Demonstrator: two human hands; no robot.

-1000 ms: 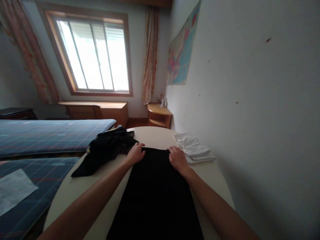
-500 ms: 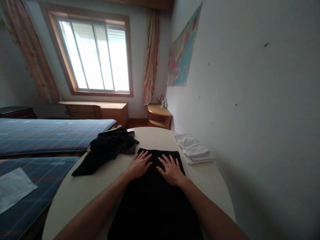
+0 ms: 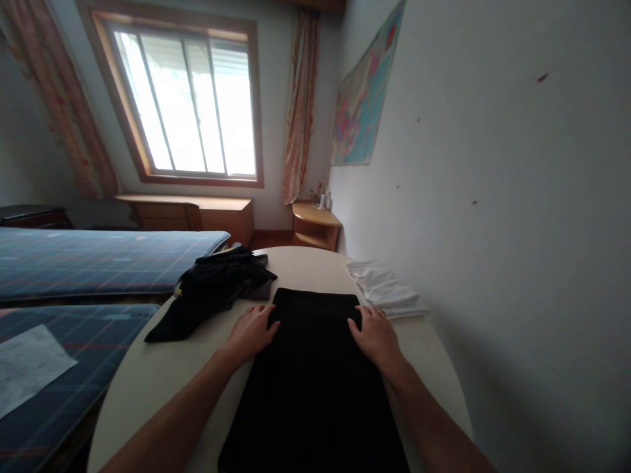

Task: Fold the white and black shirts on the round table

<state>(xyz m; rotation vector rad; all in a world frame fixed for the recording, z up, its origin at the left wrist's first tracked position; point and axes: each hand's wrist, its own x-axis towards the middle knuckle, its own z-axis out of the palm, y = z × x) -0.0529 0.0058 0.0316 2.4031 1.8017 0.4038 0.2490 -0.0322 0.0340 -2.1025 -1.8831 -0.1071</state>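
A black garment [image 3: 315, 381] lies flat and smooth in front of me, its narrower end away from me; whether it is trousers or a skirt I cannot tell. My left hand [image 3: 254, 328] rests at its upper left edge, thumb and fingertips on the cloth and spread apart. At the upper right edge, my right hand [image 3: 375, 334] touches the fabric in the same way, also open. Beyond my left hand is a rumpled heap of dark clothes [image 3: 217, 286]. A folded white cloth [image 3: 384, 289] lies just past my right hand.
Everything lies on a round cream table [image 3: 162, 387], close to the white wall [image 3: 517, 276] on the right. Two plaid mattresses [image 3: 98, 263] stand to the left, the nearer bearing a sheet of paper [image 3: 34, 364]. A corner shelf [image 3: 315, 217] is behind the table.
My hands have moved apart, from the middle of the garment's far end out to its left and right edges. The garment stays spread in place.
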